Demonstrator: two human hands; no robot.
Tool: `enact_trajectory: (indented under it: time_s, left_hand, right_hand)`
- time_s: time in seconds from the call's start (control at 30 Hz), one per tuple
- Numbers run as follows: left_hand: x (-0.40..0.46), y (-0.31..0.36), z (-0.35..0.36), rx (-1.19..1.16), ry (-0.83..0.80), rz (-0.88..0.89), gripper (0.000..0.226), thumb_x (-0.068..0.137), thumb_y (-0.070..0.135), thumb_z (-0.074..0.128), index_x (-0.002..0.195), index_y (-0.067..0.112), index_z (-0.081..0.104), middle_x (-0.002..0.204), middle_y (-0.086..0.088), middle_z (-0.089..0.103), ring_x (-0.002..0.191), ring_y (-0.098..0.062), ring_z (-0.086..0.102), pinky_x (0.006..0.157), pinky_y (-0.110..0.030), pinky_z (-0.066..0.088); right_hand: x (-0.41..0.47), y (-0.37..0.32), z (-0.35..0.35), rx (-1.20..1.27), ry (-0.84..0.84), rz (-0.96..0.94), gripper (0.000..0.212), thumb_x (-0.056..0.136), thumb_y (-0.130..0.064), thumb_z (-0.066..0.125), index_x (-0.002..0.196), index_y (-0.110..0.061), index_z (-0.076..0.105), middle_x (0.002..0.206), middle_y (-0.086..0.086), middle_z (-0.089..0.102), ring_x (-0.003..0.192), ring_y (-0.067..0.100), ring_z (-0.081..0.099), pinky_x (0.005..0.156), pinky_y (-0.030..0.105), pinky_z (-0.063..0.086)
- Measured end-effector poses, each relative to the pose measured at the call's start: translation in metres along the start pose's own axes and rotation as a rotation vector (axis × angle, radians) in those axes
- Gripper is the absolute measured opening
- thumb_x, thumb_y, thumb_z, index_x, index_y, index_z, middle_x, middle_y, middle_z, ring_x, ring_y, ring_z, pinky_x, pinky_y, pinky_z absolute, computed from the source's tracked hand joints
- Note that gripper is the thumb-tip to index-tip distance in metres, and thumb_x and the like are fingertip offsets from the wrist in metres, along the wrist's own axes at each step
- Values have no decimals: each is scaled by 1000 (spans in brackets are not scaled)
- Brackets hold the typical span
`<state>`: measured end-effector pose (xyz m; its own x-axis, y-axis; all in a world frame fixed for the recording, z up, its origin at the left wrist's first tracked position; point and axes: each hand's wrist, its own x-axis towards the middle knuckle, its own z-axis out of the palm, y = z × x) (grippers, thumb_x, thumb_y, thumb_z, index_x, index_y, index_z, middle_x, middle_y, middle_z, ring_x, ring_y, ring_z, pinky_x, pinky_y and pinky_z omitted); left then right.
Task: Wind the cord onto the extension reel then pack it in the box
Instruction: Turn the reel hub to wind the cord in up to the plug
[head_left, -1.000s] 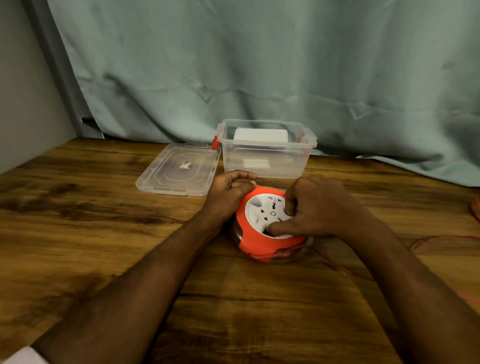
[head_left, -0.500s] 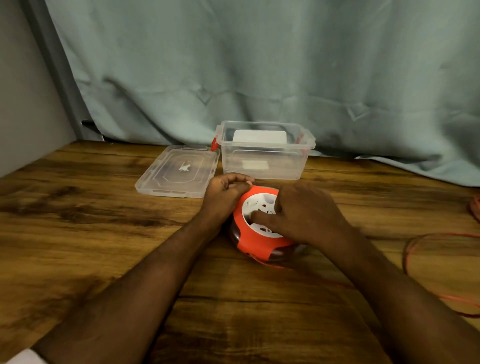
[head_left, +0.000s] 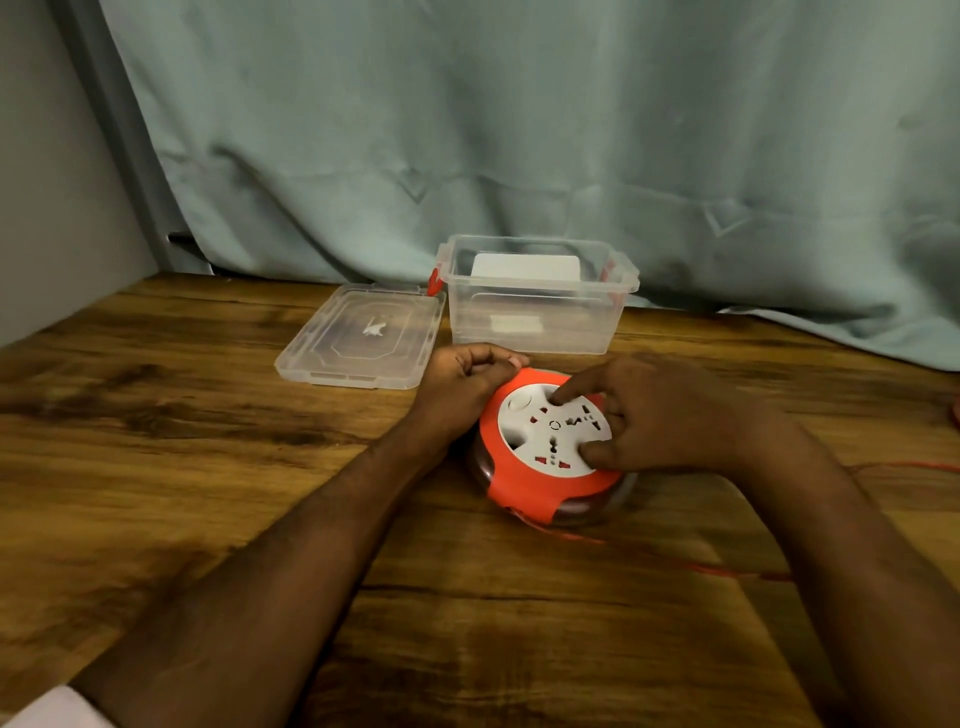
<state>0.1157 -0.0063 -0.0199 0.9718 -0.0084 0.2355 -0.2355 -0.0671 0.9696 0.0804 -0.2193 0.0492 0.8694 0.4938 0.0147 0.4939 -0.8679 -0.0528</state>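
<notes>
The round orange extension reel (head_left: 535, 480) with a white socket face lies flat on the wooden table (head_left: 182, 467). My left hand (head_left: 462, 387) grips its left rim with curled fingers. My right hand (head_left: 654, 410) rests on the white face, index finger and thumb pressing it. A thin orange cord (head_left: 649, 553) trails from the reel's front out to the right. Behind the reel stands the clear plastic box (head_left: 540, 332), open, with red latches.
The box's clear lid (head_left: 363, 335) lies flat to the left of the box. A teal curtain (head_left: 519, 130) hangs along the table's back edge. A grey wall closes the left side. More cord shows at the far right edge.
My right hand has turned on the white face, fingers swinging from its left side round to the top and right. The loose cord loop at the right has drawn in.
</notes>
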Motion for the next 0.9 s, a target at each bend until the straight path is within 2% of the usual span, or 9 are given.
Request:
enact_trajectory:
  time_s: [0.1,0.23,0.4,0.5,0.63,0.8,0.9]
  left_hand:
    - [-1,-1,1,1,0,5,17,98,8,63,107,1,76,99,-5,78,83,-10,74,73,-21,61]
    - [-1,-1,1,-1,9,-3,18,98,9,64,108,1,77,101,-7,79,83,-10,75,72,-20,60]
    - [-1,-2,0,-12,12,-9,18,98,10,64,108,2,77,104,-9,79,89,-16,75,76,-23,61]
    - [0,-2,-1,-25,43,0,15,97,8,64,103,3,77,103,-9,79,89,-15,74,78,-23,61]
    - [1,-3,-1,-17,85,2,15,98,8,63,101,5,77,93,-4,78,77,-8,74,71,-20,61]
    - [0,-3,-2,-9,72,-9,16,99,9,62,104,5,76,97,-6,78,79,-12,75,69,-21,61]
    - [-1,-2,-2,-11,69,-9,17,99,8,62,105,3,76,98,-8,78,81,-14,74,70,-21,62]
  right_hand:
    - [0,1,0,28,31,18,80,51,-80,52,125,-53,59,116,-19,59,93,4,54,66,25,41]
    - [4,-1,2,-5,72,58,82,46,-87,56,115,-45,67,111,-18,58,92,6,52,72,32,46]
    - [8,-2,6,-33,120,45,77,43,-94,55,97,-41,70,99,-21,58,85,5,52,64,29,42]
    - [9,-4,10,-46,176,31,68,46,-97,53,78,-38,64,86,-22,59,75,4,53,55,24,33]
    - [13,-19,20,-41,274,71,62,63,-92,49,58,-30,43,59,-15,48,56,2,48,50,22,29]
    - [13,-26,21,-20,288,99,60,72,-86,52,55,-31,35,54,-16,40,51,1,44,50,22,28]
    - [11,-22,15,-27,250,80,55,75,-83,54,61,-29,49,61,-16,47,57,2,49,54,22,33]
